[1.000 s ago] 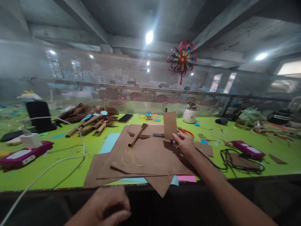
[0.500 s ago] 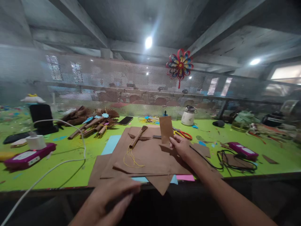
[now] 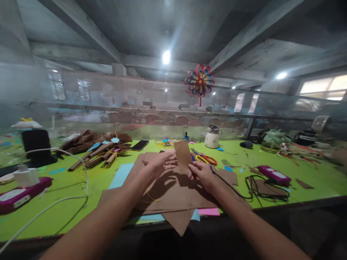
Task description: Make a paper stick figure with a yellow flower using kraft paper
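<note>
A person's right hand (image 3: 202, 174) pinches a brown card (image 3: 183, 155) above paper sheets (image 3: 173, 198); the left hand (image 3: 158, 164), fingers spread, hovers beside it.

a bright lamp (image 3: 166, 57) lights grey beams (image 3: 81, 28) above a perforated screen (image 3: 130, 88).

**Plain brown paper rectangle (image 3: 183, 156) held on end above larger brown sheets (image 3: 169, 191)**

A single brown paper rectangle, taller than it is wide, stands raised with its unmarked broad face toward the viewer and its top leaning slightly left. The piece looks flat, its edges mostly straight, its tone a lighter tan than the sheets below. The thumb and fingers of the right hand (image 3: 204, 176) pinch it near the lower right corner. Spread fingertips of the left hand (image 3: 159, 166) sit at its left edge; whether they touch the paper is unclear.
</note>
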Tool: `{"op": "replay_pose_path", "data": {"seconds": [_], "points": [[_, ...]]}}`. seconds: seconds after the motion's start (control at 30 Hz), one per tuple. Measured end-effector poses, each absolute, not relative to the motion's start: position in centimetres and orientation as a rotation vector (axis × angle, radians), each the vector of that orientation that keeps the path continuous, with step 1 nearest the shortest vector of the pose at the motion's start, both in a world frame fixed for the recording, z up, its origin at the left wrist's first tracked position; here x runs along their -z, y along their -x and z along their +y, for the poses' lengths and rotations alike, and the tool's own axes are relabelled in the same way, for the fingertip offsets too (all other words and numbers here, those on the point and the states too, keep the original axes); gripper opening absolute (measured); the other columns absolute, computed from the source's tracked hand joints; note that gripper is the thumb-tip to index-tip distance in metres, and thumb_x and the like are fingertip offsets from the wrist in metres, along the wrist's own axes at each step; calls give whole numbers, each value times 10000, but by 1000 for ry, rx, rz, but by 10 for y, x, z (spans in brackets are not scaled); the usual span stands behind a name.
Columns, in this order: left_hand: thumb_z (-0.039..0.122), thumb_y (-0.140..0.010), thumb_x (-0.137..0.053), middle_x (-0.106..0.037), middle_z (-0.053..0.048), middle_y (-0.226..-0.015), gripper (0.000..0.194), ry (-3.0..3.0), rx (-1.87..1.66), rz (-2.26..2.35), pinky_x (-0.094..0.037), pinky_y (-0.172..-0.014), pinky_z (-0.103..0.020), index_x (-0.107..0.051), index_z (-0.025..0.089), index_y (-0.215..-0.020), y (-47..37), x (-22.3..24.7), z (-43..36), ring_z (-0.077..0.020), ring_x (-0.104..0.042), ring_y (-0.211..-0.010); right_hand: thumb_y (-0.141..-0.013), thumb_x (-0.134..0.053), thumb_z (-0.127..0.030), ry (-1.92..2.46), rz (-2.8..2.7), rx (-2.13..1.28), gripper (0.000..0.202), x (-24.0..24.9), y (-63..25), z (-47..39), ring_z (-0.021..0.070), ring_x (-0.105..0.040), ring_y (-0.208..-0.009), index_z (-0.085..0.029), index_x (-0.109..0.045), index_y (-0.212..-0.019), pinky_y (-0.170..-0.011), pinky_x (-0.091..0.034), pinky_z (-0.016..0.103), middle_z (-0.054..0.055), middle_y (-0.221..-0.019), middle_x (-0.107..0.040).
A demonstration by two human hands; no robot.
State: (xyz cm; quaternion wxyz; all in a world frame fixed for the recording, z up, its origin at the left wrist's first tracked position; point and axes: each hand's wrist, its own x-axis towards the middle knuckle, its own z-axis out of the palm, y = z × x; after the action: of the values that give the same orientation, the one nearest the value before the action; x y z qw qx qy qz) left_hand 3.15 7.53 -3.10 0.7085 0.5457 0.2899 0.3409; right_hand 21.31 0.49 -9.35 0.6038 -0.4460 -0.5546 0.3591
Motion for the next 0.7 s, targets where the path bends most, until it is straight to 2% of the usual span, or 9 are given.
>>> {"op": "replay_pose_path", "data": {"seconds": [0.2,0.4,0.7], "points": [[373,-705,-731,-682,-80,-867,300,-1260,-846,529,-470,-736,-294,-663,147,-889,-40,59,75,-171,-602,-784,-720,-675,-501,1015,-1347,-986,364,94,-208,2,94,-504,-448,-146,-606,-756,-463,-386,216,-5,-548,-620],[344,-744,-686,-676,-88,-849,226,-1229,-844,567,-473,-726,-295,-667,142,-844,-37,65,76,-176,-600,-776,-714,-683,-486,1047,-1290,-870,365,93,-211,5,83,-454,-453,-138,-611,-630,-461,-337,220,-17,-517,-560],[353,-760,-654,-689,-104,-858,237,-1223,-866,538,-483,-717,-293,-663,133,-848,-36,62,69,-180,-599,-760,-659,-711,-486,1090,-1268,-777,361,88,-210,3,85,-420,-414,-149,-617,-569,-431,-303,226,-14,-456,-546]]}}
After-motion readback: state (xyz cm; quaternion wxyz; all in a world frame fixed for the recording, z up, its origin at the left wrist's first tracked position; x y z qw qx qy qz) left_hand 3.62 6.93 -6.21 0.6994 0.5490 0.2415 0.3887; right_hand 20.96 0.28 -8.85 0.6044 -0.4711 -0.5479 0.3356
